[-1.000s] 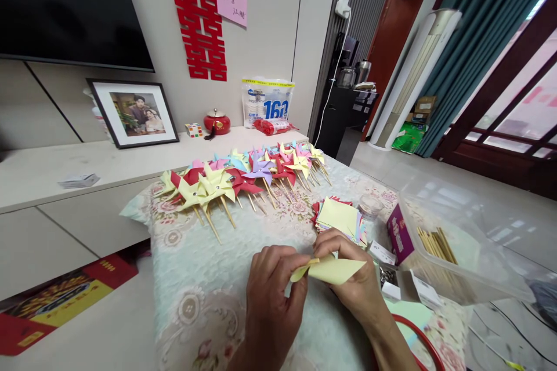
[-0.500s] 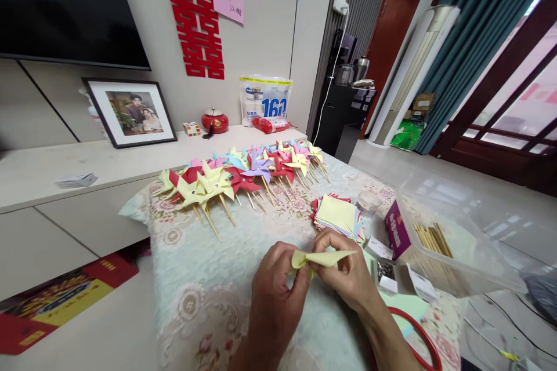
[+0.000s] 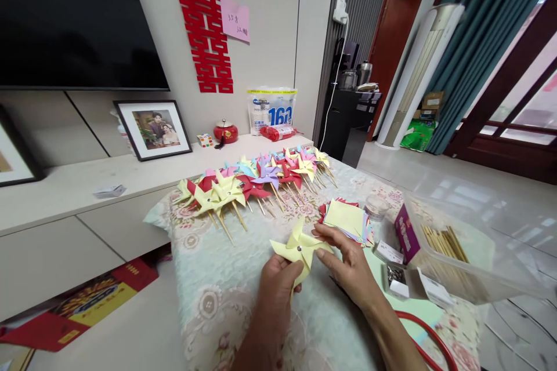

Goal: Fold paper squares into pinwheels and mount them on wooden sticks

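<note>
Left hand [image 3: 278, 278] pinched the yellow pinwheel [image 3: 301, 251] below its hub, over the tablecloth [image 3: 235, 284], nearer than the paper stack [image 3: 346, 217]; right hand [image 3: 348, 258], fingers parted, met the right blade. Judged best: steady hold, light pressure, no creasing.

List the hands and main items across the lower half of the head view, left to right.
Red-and-yellow printed package → left hand → held yellow pinwheel → right hand → small open white box → clear plastic bin. Paper stack and pinwheel row omitted: they overlap others.
</note>
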`<control>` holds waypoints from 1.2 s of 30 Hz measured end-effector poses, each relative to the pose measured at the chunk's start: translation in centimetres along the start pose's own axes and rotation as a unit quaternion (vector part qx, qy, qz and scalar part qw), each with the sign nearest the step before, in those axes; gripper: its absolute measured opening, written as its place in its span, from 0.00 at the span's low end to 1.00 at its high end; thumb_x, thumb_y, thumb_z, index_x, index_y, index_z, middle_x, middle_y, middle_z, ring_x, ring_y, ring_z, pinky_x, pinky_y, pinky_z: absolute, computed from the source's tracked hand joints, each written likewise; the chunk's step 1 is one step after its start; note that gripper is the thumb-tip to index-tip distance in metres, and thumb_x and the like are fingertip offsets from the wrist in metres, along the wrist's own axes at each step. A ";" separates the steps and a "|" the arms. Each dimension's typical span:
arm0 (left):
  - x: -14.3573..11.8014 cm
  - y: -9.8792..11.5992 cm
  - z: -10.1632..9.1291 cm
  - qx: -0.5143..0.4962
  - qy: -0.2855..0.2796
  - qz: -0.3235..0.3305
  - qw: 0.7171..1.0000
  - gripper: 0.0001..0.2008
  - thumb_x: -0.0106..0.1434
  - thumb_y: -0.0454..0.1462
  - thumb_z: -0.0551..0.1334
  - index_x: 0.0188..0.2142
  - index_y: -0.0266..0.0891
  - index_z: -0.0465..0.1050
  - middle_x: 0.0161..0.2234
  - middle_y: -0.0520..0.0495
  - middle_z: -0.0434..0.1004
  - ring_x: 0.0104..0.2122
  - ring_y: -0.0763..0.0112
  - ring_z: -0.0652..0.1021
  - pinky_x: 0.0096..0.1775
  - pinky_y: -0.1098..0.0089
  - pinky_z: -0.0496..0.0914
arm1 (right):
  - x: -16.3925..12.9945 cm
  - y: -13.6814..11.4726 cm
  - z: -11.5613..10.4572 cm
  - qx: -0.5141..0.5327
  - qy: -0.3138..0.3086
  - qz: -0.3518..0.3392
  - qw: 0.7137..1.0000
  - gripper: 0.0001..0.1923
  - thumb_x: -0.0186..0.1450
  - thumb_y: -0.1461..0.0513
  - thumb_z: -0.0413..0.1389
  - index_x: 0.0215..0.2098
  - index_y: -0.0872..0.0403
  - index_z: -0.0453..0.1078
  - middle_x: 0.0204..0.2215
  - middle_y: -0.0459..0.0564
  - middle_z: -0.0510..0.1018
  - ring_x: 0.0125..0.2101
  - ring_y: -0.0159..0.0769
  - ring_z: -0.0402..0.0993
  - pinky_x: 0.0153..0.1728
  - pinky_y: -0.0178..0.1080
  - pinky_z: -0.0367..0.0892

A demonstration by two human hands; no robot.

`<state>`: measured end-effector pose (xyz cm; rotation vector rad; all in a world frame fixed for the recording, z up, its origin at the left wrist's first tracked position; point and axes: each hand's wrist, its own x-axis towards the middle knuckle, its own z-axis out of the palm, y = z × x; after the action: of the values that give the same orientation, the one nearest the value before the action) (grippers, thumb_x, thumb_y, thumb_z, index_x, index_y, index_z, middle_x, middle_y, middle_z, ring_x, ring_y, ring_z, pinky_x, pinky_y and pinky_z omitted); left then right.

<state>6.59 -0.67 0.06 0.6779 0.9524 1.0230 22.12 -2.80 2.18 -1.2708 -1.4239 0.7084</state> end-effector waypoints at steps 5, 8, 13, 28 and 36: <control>-0.3 -0.1 0.3 -0.009 -0.025 -0.002 1.000 0.17 0.43 0.30 0.62 0.36 0.35 0.77 0.26 0.51 0.77 0.22 0.76 0.67 0.24 0.74 0.59 | 0.2 0.3 0.2 -0.085 0.017 -0.093 0.992 0.16 0.65 0.65 0.55 0.49 0.50 0.76 0.46 0.53 0.80 0.48 0.43 0.76 0.50 0.46 0.69; -0.3 -0.1 0.4 -0.025 -0.039 -0.011 0.999 0.17 0.42 0.29 0.61 0.35 0.36 0.77 0.26 0.51 0.77 0.23 0.75 0.69 0.24 0.75 0.60 | 0.3 0.9 0.3 -0.116 0.024 -0.138 0.983 0.16 0.67 0.67 0.52 0.48 0.49 0.77 0.43 0.53 0.81 0.45 0.42 0.77 0.46 0.45 0.71; -0.3 -0.2 0.3 -0.043 -0.043 -0.019 0.998 0.14 0.43 0.29 0.62 0.33 0.36 0.76 0.29 0.50 0.78 0.25 0.74 0.71 0.25 0.74 0.61 | 0.3 1.4 0.4 -0.138 0.033 -0.157 0.977 0.15 0.68 0.67 0.51 0.47 0.48 0.78 0.41 0.53 0.82 0.43 0.42 0.78 0.44 0.45 0.72; -0.1 -0.5 0.8 -0.036 -0.004 0.048 0.998 0.13 0.45 0.30 0.67 0.34 0.35 0.80 0.24 0.51 0.79 0.23 0.75 0.71 0.27 0.74 0.62 | 0.0 0.2 -0.1 -0.052 0.086 -0.121 0.988 0.17 0.66 0.65 0.54 0.51 0.46 0.73 0.56 0.54 0.72 0.58 0.46 0.67 0.58 0.53 0.61; 0.1 -0.8 0.5 0.087 0.041 0.133 0.986 0.13 0.49 0.35 0.68 0.36 0.35 0.81 0.29 0.45 0.82 0.26 0.71 0.75 0.31 0.72 0.69 | -0.1 0.6 0.9 0.048 0.084 -0.014 0.995 0.08 0.61 0.57 0.64 0.37 0.50 0.76 0.57 0.56 0.71 0.60 0.50 0.65 0.57 0.53 0.63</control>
<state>7.38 -0.90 -0.42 0.9332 1.0494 1.2188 21.48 -2.53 1.38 -1.2052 -1.2540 0.6284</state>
